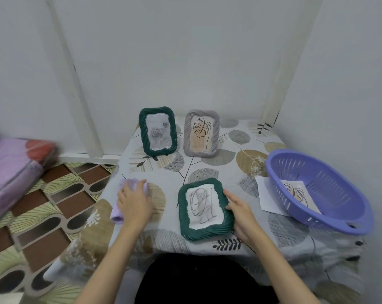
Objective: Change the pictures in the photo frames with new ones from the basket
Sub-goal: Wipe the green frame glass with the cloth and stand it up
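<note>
Risk, as I judge it, sits mostly with the green frame [204, 209] lying flat at the lower centre of the picture: my right hand [240, 212] only holds its right edge, fingers curled against the rim, so if I lift it one-sided the frame can tilt and its line-drawing picture may slide or crease. My left hand [134, 204], at the lower left, lies with fingers bent over a lilac cloth [128, 201] on the desk [207, 170]; I cannot tell if it grips the cloth or only presses it. A careless sweep with that cloth could knock the two standing frames, the dark green one [157, 131] and the grey one [201, 132], which stand upright just beside each other at the centre. The purple basket [317, 189] at the right holds a leaf drawing [295, 189], and another sheet [265, 194] lies partly under it, easy to drag off the desk edge.
</note>
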Tool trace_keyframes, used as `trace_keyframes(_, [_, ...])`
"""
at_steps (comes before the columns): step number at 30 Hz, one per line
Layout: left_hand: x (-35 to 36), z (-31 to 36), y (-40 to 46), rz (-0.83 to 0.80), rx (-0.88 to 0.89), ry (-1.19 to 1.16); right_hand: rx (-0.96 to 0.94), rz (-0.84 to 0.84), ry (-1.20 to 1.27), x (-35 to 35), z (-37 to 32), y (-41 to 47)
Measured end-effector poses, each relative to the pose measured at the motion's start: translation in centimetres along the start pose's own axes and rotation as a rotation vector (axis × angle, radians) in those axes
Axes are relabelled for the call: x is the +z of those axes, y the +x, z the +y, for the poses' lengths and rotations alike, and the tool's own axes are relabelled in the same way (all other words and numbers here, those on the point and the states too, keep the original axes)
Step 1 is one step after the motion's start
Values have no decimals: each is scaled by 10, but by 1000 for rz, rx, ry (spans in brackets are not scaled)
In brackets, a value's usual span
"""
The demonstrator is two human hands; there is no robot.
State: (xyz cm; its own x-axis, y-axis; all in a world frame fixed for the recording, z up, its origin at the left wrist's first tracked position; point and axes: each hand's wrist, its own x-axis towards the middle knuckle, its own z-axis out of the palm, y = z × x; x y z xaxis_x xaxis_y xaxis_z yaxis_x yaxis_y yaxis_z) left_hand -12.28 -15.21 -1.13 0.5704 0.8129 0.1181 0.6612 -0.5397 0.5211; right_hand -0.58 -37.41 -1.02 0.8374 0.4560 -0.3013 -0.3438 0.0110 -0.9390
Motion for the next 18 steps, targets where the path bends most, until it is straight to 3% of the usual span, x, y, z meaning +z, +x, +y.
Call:
trace_keyframes(4, [-12, -20, 18, -84, -273, 34, -51, 58, -181, 1, 15, 4])
trace_keyframes(7, [-11, -29, 30, -184, -318, -100, -119, 49, -505, 1, 16, 2])
trace_keyframes(12, [-24, -18, 32, -274, -257, -271, -169, 29, -959, -4, 17, 4])
trace_keyframes(18, [-41, 11, 8, -413, 10, -802, -188, 35, -1122, -4, 22, 5])
